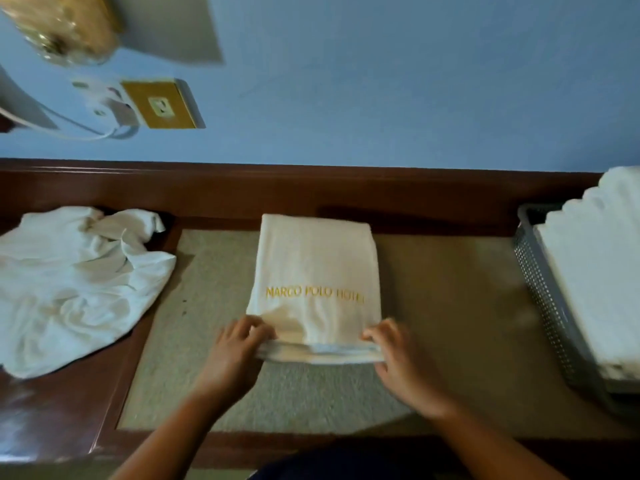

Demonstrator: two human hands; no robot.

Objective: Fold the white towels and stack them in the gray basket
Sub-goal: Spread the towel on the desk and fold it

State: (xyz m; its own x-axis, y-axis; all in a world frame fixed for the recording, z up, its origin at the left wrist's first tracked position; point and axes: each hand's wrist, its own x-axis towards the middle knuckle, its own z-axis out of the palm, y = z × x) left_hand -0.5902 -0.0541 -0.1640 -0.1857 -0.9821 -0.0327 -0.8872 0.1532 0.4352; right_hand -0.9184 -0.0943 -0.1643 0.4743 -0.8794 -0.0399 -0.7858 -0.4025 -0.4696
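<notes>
From the head camera, both hands are at the near edge of the long, cream-white folded terry towel [315,268], which lies in the middle of the speckled beige table inset [433,306]. The left hand [239,344] has its fingers curled over the near left corner, and the right hand [394,348] pinches the near right corner, so each has hold of cloth. The risk, as I read it, is in the layers. Several edges show stacked at that near hem, and if only the top ones come up, the fold will go skewed or the lower layers will slide. Uneven pull between the two sides could also twist it. The gray perforated plastic basket [540,292] at the right is already piled high with folded white towels [595,271], so a lopsided bundle might tip off the stack. The towel itself looks thick and soft, with a rounded far fold and gold embroidered lettering [313,293] across it. A crumpled heap of white cloth [76,282] waits at the left.
</notes>
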